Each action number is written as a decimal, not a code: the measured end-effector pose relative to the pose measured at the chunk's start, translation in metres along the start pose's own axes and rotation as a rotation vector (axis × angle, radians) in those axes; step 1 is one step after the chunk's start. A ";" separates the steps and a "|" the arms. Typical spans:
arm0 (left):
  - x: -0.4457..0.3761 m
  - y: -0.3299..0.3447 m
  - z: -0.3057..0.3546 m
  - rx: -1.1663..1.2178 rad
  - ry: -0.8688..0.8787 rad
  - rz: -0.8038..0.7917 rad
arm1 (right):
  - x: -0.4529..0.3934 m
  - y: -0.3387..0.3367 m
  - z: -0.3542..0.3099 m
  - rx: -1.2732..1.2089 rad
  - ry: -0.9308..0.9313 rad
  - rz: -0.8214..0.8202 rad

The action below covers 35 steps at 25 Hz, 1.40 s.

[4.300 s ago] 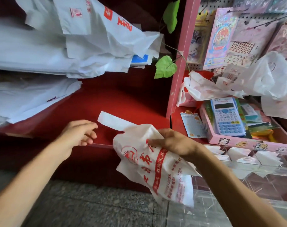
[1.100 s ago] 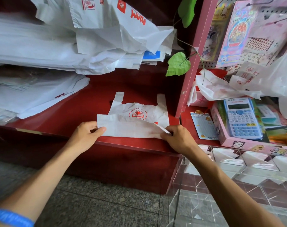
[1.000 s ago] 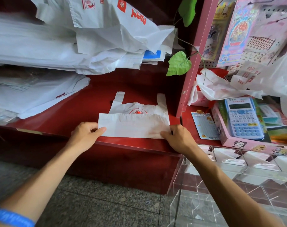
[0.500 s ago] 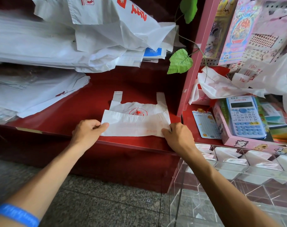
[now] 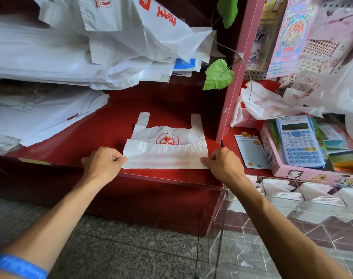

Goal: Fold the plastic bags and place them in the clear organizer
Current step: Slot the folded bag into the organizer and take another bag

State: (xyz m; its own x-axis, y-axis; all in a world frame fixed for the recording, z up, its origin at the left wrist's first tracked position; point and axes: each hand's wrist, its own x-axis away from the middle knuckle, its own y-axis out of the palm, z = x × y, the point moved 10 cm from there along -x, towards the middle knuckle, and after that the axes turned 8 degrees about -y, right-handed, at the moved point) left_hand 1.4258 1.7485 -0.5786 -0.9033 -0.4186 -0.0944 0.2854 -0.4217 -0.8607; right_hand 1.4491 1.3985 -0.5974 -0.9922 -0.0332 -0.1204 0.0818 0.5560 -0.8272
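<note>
The bag (image 5: 165,150) lies flat on the red shelf (image 5: 119,109), left of the organizer (image 5: 292,208), with its bottom edge folded up once. The left hand (image 5: 103,163) and right hand (image 5: 224,165) each pinch a lower corner. Further folds and placement remain; some organizer compartments already hold folded bags.

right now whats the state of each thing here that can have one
plastic bag: flat on the red shelf, bottom folded up over the logo, handles pointing away
left hand: pinching the bag's left corner
right hand: pinching the bag's right corner
clear organizer: some back compartments hold folded bags, near ones look empty
calculator: lying face up in the pink tray, screen blank
</note>
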 end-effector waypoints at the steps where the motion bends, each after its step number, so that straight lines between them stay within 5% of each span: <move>1: 0.000 0.001 0.001 -0.025 0.005 0.003 | 0.000 0.001 0.000 0.025 -0.003 -0.009; 13: 0.000 0.001 0.002 -0.071 -0.009 0.026 | 0.006 0.001 -0.016 0.260 -0.087 0.016; 17: 0.015 -0.001 0.029 -0.161 0.193 0.162 | 0.010 -0.019 -0.025 0.247 -0.055 0.206; 20: 0.034 0.009 0.072 -0.092 0.408 0.146 | 0.017 -0.022 -0.068 0.193 -0.345 0.377; 24: 0.062 0.058 0.121 0.035 0.598 -0.114 | 0.015 0.028 -0.107 0.005 -0.645 0.178; 30: 0.055 0.079 0.126 0.074 0.553 -0.125 | -0.006 0.054 -0.087 -0.004 -0.509 0.092; 35: 0.052 0.093 0.117 -0.135 0.494 -0.149 | -0.008 0.061 -0.086 0.054 -0.515 0.031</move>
State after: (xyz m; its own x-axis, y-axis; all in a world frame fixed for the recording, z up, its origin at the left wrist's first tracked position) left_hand 1.4428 1.5930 -0.6046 -0.9834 0.0802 -0.1628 0.1283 -0.3272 -0.9362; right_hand 1.4539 1.5044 -0.5997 -0.8149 -0.4295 -0.3892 0.1289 0.5204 -0.8441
